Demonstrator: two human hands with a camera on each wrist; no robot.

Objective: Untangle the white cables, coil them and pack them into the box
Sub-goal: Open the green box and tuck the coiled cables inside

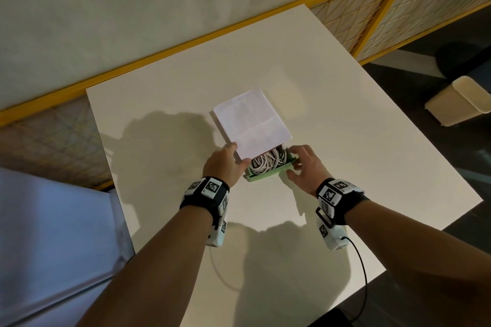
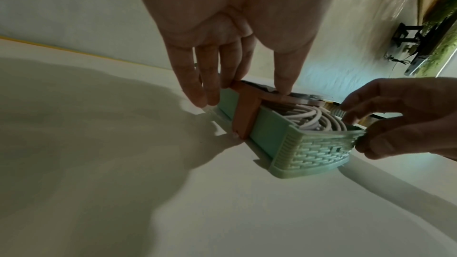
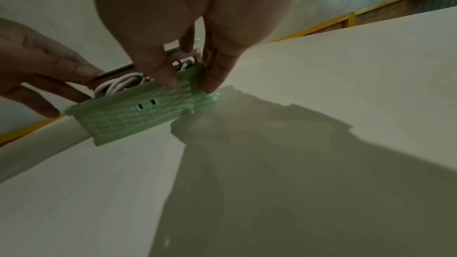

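A pale green box (image 1: pixel 261 176) with a woven pattern stands on the white table, with coiled white cables (image 1: pixel 265 160) inside. A white lid (image 1: pixel 252 122) covers its far part and leaves the near end uncovered. My left hand (image 1: pixel 225 164) holds the lid's near left corner. In the left wrist view the thumb lies on top of the lid (image 2: pixel 247 112) and the fingers run down its side. My right hand (image 1: pixel 303 164) pinches the box's near right corner (image 3: pixel 138 118) between thumb and fingers (image 3: pixel 210 85).
The table (image 1: pixel 345 114) reaches a yellow-framed mesh rail (image 1: pixel 186 45) at the back. A cream bin (image 1: pixel 462 101) stands on the floor to the right. A black wire (image 1: pixel 364 268) trails from my right wrist device. Pale blue cloth (image 1: pixel 53 247) lies at the left.
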